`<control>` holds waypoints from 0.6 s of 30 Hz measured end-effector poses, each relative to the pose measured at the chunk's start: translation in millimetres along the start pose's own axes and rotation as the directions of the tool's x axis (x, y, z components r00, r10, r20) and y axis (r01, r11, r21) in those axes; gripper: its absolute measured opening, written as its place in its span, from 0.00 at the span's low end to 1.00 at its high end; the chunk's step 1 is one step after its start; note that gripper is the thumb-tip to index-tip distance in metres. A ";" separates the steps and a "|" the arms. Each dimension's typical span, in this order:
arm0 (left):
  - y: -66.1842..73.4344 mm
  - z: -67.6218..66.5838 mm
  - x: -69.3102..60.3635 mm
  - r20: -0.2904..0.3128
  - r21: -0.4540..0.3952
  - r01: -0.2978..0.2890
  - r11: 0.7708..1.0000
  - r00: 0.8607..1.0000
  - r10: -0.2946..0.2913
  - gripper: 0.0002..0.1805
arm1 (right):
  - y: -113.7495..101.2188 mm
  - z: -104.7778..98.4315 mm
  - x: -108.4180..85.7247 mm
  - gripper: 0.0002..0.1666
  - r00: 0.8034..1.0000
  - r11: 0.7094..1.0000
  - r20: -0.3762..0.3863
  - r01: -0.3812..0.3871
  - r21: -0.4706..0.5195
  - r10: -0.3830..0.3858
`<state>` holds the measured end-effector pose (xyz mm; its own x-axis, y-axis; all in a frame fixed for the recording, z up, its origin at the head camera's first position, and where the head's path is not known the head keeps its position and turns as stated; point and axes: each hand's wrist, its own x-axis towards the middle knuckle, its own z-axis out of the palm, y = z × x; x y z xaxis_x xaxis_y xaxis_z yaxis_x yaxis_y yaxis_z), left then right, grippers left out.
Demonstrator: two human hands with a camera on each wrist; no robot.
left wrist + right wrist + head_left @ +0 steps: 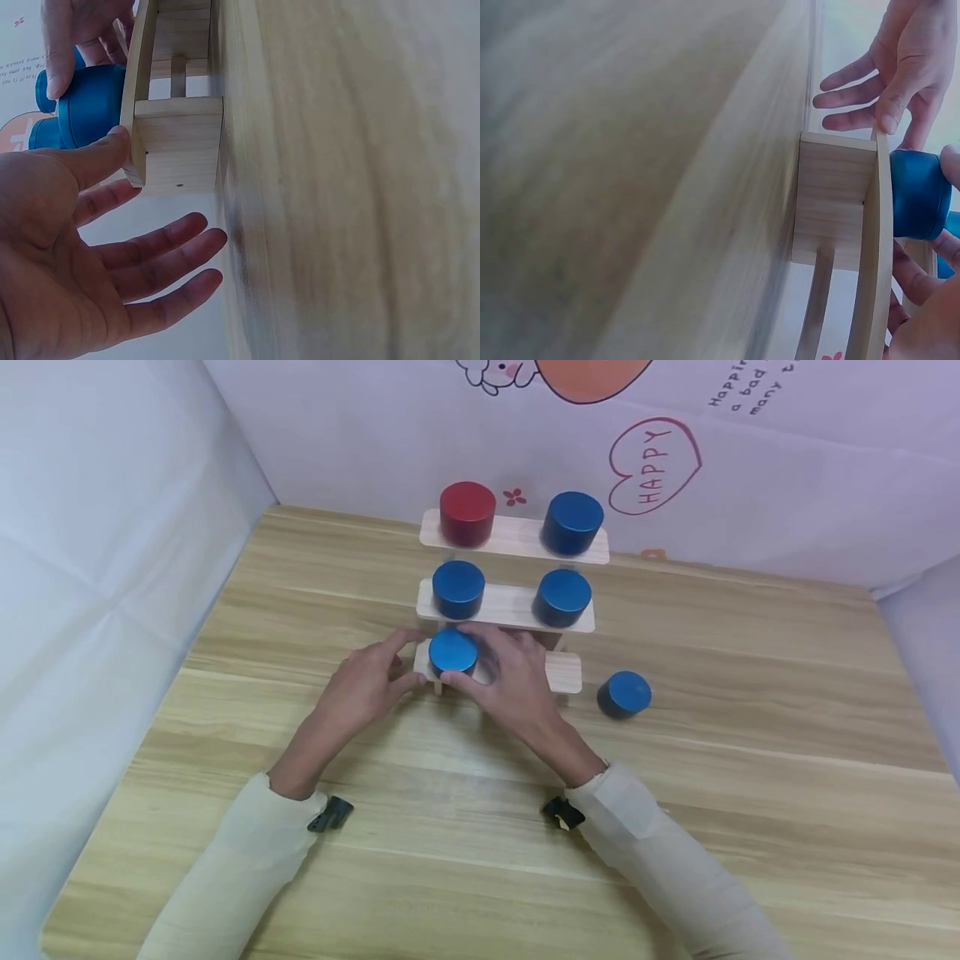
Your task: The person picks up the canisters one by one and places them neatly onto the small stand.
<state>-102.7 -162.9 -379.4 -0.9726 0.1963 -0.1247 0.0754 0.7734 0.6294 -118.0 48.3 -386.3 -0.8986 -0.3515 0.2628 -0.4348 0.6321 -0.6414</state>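
Observation:
A small blue cylinder (453, 652) stands upright at the left end of the lowest tier of a wooden three-tier stand (564, 672). My right hand (517, 677) pinches this cylinder between thumb and fingers. With thumb and index finger, my left hand (363, 681) holds the left end of that lowest tier. In the left wrist view, the other fingers of the left hand (82, 247) spread beside the stand (180, 142). The right wrist view shows the cylinder (919, 195) with its base at the shelf board; part of the right hand (934, 322) is cut off there.
On the middle tier stand two blue cylinders (458, 589) (562, 597). The top tier bears a red cylinder (467, 514) at left and a blue cylinder (573, 523) at right. Another blue cylinder (625, 694) sits on the table (450, 868), right of the stand. A printed cloth (360, 443) hangs behind.

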 end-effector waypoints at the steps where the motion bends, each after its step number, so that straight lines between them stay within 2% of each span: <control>1: 0.1 0.1 0.0 0.000 0.002 -0.002 1.000 1.000 0.002 0.31 | 0.2 -0.2 -0.1 0.37 1.000 1.000 -0.003 0.005 0.001 -0.005; 8: 1.0 1.4 0.0 0.000 0.012 0.007 1.000 1.000 -0.007 0.31 | 2.7 -2.1 -2.1 0.40 0.999 0.999 -0.013 0.037 0.010 -0.037; 18: 1.6 1.2 -0.7 0.008 0.005 0.026 1.000 1.000 -0.026 0.31 | 5.9 -11.7 -12.1 0.42 1.000 1.000 0.018 0.022 0.013 -0.022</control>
<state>-101.7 -161.1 -379.2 -0.9725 0.1809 -0.1468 0.0514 0.7811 0.6223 -110.4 64.4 -384.8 -0.8876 -0.3779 0.2635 -0.4535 0.6155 -0.6446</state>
